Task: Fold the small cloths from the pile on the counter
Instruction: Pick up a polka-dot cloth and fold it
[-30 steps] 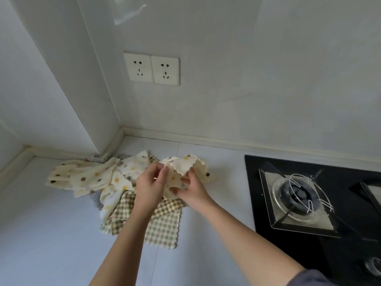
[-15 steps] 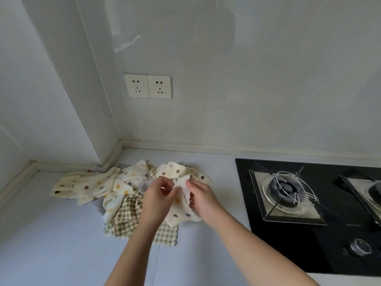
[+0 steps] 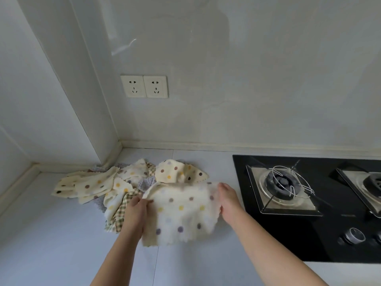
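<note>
Cloth (image 3: 181, 213): cream with coloured dots, opened out wide between both hands, in front of the pile and just right of it. It is blurred, so edge detail is poor. Can't tell whether its lower edge touches the counter (image 3: 61, 244) or hangs just above it.

Left hand (image 3: 135, 211): fingers curled onto the cloth's left edge near the top corner, pinching it. Right hand (image 3: 227, 200): fingers wrapped round the right edge near the top corner, clamped on the fabric. The hands are well apart, with the cloth stretched between them.

Pile (image 3: 115, 186): a loose heap of small cloths on the counter, pushed into the corner where the wall (image 3: 247, 79) steps out. Most are cream with dots. One checked cloth (image 3: 121, 211) sits at the near side, partly under the left hand, and a grey dotted piece shows in the middle. None in the heap looks folded.

Hob (image 3: 288, 234): black glass, set in the counter right of the cloth, near the right hand. A burner (image 3: 276, 182) has a wire ring (image 3: 299, 182) lying tilted across it. A knob (image 3: 353, 236) is at the near edge.

Sockets (image 3: 144, 86): a double plate on the wall above the pile.
</note>
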Demonstrator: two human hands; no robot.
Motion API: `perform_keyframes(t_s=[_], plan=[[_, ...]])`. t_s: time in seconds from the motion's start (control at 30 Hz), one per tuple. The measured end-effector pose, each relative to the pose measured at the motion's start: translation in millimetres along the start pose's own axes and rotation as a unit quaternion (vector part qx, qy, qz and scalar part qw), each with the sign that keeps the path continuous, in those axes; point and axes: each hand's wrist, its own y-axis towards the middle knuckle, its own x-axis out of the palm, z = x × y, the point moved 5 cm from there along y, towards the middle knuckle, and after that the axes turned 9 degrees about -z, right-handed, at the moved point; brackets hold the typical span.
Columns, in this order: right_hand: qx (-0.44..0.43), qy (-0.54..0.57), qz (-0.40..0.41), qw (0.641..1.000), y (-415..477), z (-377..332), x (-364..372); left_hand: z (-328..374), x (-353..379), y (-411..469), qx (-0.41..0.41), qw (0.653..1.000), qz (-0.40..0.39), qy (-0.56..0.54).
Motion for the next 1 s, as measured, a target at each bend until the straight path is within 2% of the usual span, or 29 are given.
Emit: perform_keyframes(t_s=[0.07, 0.13, 0.23, 0.3, 0.37, 0.43, 0.5, 0.53, 0.6, 0.67, 0.7, 0.77, 0.87, 0.9, 0.97, 1.0], plan=[[0.017, -0.083, 0.038, 0.996, 7, 19, -26, -26, -3, 6, -0.022, 0.987, 0.013, 0.161], [0.041, -0.201, 0.028, 0.978, 10, 40, -44, -51, 2, 5, -0.032, 0.960, -0.022, 0.277], [0.087, -0.319, -0.022, 0.944, -2, 64, -54, -65, 8, -6, 0.047, 0.920, -0.015, 0.389], [0.063, -0.393, -0.016, 0.917, -8, 71, -58, -64, 17, -14, 0.128, 0.900, -0.033, 0.415], [0.017, -0.449, -0.012, 0.893, -14, 74, -59, -65, 32, -20, 0.195, 0.872, -0.089, 0.439], [-0.038, -0.546, -0.022, 0.836, -20, 77, -55, -70, 45, -24, 0.243, 0.835, -0.143, 0.472], [-0.108, -0.630, -0.061, 0.767, -29, 80, -46, -78, 55, -24, 0.266, 0.806, -0.184, 0.496], [-0.141, -0.641, -0.087, 0.749, -36, 82, -41, -84, 58, -23, 0.269, 0.796, -0.198, 0.504], [-0.172, -0.639, -0.139, 0.737, -44, 89, -35, -94, 62, -22, 0.269, 0.779, -0.215, 0.524], [-0.163, -0.651, -0.183, 0.718, -48, 100, -34, -104, 63, -21, 0.276, 0.761, -0.220, 0.545], [-0.159, -0.671, -0.195, 0.698, -47, 106, -34, -105, 63, -21, 0.285, 0.755, -0.214, 0.551], [-0.155, -0.715, -0.189, 0.654, -45, 113, -35, -104, 64, -22, 0.315, 0.745, -0.189, 0.557], [-0.163, -0.768, -0.166, 0.597, -40, 119, -28, -97, 71, -29, 0.360, 0.694, -0.165, 0.601], [-0.143, -0.786, -0.156, 0.581, -38, 118, -27, -95, 72, -30, 0.359, 0.689, -0.152, 0.611], [-0.163, -0.789, -0.115, 0.582, -35, 108, -25, -93, 71, -29, 0.354, 0.696, -0.134, 0.611], [-0.164, -0.779, -0.120, 0.593, -37, 102, -22, -94, 68, -27, 0.350, 0.702, -0.128, 0.607]])
